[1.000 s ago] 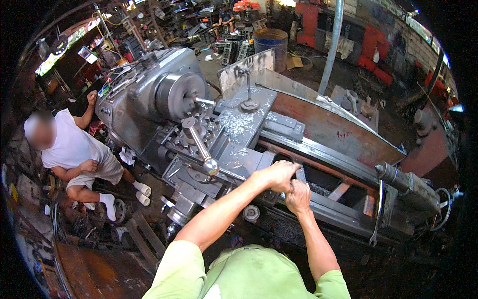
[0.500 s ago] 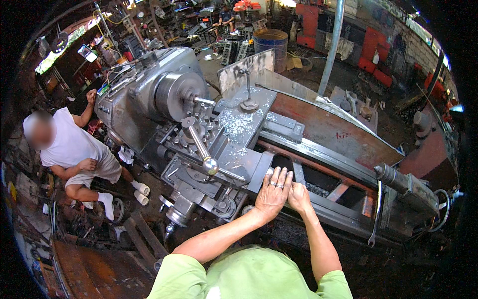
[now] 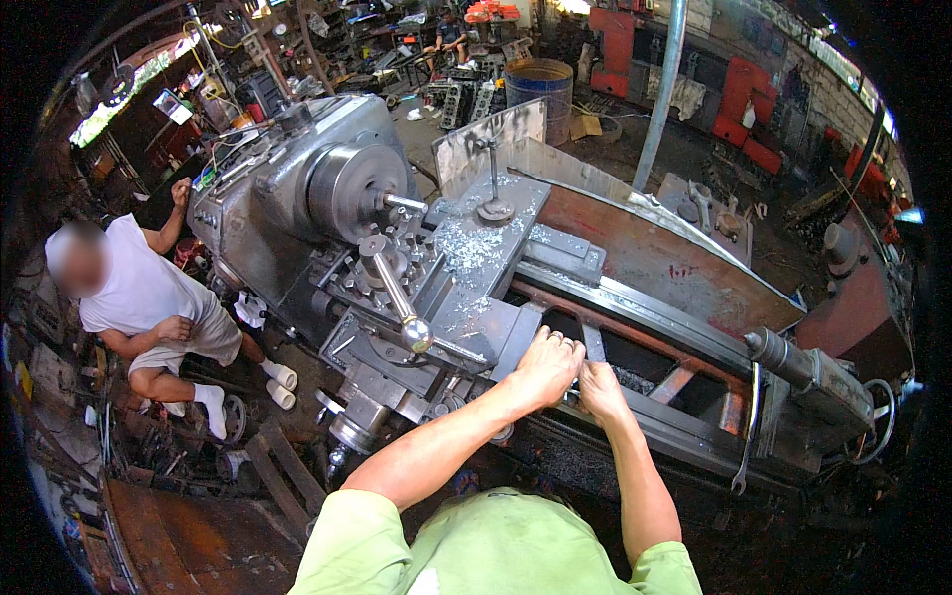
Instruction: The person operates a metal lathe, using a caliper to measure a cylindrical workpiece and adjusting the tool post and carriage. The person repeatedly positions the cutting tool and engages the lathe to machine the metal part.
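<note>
Half a second ago my left hand (image 3: 550, 368) was lying flat and outstretched; now I am curling it, and its wrist is riding higher. I am shifting my right hand (image 3: 602, 393) slightly rightward. My raised left forearm (image 3: 441, 441) is covering more of a round metal part (image 3: 442, 403) beyond it.

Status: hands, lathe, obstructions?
Left hand and right hand together at near side of lathe bed; grip unclear. Metal chips on carriage. Wrench by tailstock, apart from hands.
</note>
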### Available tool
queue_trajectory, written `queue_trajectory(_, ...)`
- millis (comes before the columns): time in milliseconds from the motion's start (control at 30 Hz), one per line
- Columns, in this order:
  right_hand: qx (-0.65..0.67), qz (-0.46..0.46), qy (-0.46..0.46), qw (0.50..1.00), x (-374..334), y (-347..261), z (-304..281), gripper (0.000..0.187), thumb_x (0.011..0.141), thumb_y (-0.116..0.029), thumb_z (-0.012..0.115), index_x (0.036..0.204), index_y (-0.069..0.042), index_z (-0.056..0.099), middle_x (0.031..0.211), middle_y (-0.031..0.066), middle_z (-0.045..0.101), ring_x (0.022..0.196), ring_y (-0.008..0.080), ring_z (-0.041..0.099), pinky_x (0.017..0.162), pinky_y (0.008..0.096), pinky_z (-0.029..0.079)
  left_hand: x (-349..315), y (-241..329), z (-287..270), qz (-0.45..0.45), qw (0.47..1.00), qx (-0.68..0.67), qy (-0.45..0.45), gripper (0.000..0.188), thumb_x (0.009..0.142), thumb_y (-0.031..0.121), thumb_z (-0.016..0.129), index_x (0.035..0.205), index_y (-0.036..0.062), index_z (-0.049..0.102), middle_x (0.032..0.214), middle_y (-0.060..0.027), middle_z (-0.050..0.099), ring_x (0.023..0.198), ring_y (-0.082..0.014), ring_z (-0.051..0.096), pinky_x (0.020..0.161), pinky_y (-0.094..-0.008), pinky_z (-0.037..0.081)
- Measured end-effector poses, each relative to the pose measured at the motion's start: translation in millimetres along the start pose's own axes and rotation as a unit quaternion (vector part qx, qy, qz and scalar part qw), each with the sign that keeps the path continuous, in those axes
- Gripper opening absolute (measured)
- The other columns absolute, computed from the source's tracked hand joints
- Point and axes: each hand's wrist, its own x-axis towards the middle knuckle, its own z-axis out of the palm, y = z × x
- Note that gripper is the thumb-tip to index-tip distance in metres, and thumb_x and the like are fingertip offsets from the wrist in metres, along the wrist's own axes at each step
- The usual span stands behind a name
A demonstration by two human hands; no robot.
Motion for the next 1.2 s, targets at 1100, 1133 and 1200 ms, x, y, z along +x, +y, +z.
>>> queue_trajectory(1100, -0.4, -0.149, 0.03, 0.904, 3, -6, -23, 0.026, 0.084, -0.023, 0.07, 0.102, -0.004, 0.074, 0.091, 0.0234, 0.07, 0.092, 0.0417, 0.068, 0.081, 0.0478, 0.054, -304, -68, -84, -0.551, 0.786, -0.204, 0.192, 0.051, 0.082, 0.019, 0.071, 0.127, -0.0019, 0.061, 0.115, -0.0227, 0.07, 0.11, -0.0338, 0.066, 0.099, -0.0419, 0.049)
queue_trajectory(1133, -0.376, -0.167, 0.036, 0.911, 9, -13, -27, 0.025, 0.084, -0.022, 0.07, 0.101, -0.004, 0.074, 0.092, 0.023, 0.071, 0.092, 0.0419, 0.068, 0.081, 0.0474, 0.054, -318, -75, -79, -0.559, 0.798, -0.153, 0.165, 0.055, 0.082, 0.02, 0.072, 0.13, -0.0031, 0.059, 0.12, -0.0239, 0.067, 0.115, -0.0354, 0.063, 0.102, -0.0431, 0.047)
queue_trajectory(1200, -0.365, -0.22, 0.089, 0.9, 3, -22, -34, 0.022, 0.085, -0.025, 0.07, 0.097, -0.007, 0.073, 0.092, 0.0202, 0.07, 0.087, 0.041, 0.068, 0.077, 0.0513, 0.056, -341, -95, -73, -0.558, 0.813, -0.123, 0.113, 0.065, 0.081, 0.024, 0.072, 0.136, -0.0054, 0.052, 0.131, -0.0268, 0.06, 0.126, -0.0396, 0.055, 0.109, -0.0443, 0.041)
